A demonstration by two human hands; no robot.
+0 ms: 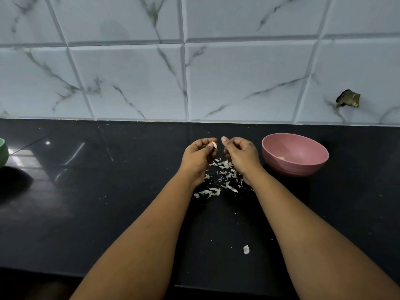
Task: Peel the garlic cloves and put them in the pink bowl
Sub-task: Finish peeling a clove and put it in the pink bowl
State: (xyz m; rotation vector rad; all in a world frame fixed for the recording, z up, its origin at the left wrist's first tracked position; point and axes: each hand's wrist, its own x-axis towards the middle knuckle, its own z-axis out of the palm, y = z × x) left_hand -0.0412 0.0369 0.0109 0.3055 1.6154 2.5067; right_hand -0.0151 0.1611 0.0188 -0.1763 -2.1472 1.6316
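Left hand up over the black counter, fingers curled in, pinching a pale garlic clove between thumb and fingertips. Right hand sits just beside it, fingers curled too, thumb raised toward the clove, and whether it has a shred of skin in its grip is too small to tell. Below the two hands lies a scatter of papery peels, with one stray flake nearer the counter's front edge. The pink bowl waits just right of the right hand, and a pale piece shows on its floor, likely a clove already done. So this looks like mid-peel on one clove. Next comes stripping whatever skin clings on, then a short carry rightward to drop it over the bowl's rim. A green bowl peeks in at far left.
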